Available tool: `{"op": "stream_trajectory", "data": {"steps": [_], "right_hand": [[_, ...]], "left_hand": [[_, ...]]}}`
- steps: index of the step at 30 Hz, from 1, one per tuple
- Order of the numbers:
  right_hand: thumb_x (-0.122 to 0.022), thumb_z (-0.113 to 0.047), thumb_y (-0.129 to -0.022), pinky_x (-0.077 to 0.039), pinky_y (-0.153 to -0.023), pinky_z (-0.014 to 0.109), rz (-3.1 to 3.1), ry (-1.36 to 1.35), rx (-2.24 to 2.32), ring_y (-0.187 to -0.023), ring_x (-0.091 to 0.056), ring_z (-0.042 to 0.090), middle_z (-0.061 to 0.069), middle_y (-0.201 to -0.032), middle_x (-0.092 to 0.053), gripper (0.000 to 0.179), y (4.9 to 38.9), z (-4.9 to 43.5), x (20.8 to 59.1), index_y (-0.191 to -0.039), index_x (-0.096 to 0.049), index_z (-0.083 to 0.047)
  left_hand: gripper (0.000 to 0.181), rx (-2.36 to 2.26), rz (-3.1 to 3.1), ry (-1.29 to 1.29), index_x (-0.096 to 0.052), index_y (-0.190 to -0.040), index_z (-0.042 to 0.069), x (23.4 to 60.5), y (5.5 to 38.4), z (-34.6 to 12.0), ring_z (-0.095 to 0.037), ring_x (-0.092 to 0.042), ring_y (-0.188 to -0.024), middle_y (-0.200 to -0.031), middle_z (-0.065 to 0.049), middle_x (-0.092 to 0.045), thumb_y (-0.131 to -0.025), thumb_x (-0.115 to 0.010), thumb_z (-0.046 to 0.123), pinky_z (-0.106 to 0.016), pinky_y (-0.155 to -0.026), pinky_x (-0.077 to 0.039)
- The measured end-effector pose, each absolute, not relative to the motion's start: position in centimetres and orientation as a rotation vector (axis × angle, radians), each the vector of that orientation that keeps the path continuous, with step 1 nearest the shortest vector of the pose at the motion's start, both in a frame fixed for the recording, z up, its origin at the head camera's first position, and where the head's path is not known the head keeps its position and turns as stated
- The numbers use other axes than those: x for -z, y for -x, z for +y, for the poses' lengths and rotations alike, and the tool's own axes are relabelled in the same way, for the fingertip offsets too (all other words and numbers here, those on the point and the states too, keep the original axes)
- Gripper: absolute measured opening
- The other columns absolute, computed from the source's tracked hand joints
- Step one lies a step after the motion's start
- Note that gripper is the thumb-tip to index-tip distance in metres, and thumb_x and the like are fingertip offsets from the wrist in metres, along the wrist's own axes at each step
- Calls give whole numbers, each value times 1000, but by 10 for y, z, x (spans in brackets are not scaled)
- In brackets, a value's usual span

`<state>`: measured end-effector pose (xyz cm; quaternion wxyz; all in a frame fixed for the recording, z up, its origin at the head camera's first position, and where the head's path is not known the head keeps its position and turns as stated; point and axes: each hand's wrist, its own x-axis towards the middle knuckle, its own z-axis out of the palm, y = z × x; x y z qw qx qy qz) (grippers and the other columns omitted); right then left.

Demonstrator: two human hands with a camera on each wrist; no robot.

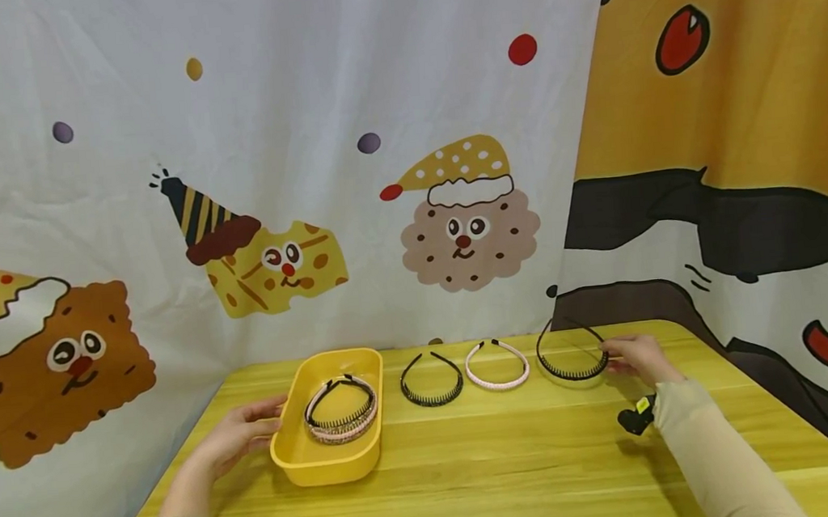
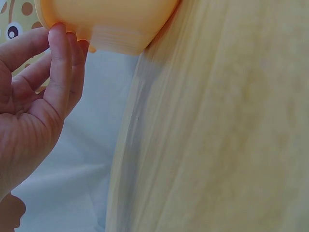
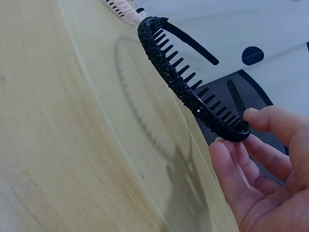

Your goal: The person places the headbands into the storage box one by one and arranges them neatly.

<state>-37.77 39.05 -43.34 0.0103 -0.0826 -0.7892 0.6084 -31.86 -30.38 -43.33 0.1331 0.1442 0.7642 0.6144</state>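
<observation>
My right hand pinches one end of a black toothed headband between thumb and fingers. In the right wrist view this headband has a glittery, bumpy outer face and is lifted off the table, its shadow falling below. My left hand touches the outer left side of a yellow plastic basket with relaxed fingers. Several headbands, pink, glittery and black toothed, lie stacked inside the basket. Right of it lie a dark toothed headband and a pale pink headband on the table.
The yellow wood-grain table runs back to a white curtain printed with cartoon food faces. An orange, black and white printed curtain hangs at the right. Dark camera mounts sit at both wrists.
</observation>
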Motion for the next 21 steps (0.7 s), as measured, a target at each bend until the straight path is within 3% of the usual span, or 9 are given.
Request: {"op": "stream_trajectory", "data": {"steps": [14,21], "right_hand": [[-58,-16,-98,-57,-75,35,-2467,242,-1887,-71,-67,15,8,-96,-61,56,366,387,428,-135,-38,21],[-57,-18,-99,-57,-78,36,-2472,184,-1883,-73,-67,13,13,-105,-62,56,366,383,424,-136,-39,20]], "left_hand": [[63,-1768,2228,-435,-23,-148,-11,434,319,-304,-21,-60,-109,-140,-34,-39,-99,-56,12,-35,-87,-53],[63,-1759,2228,-410,-23,-149,-10,434,320,-304,-22,-59,-110,-141,-34,-37,-99,-56,12,-36,-88,-52]]}}
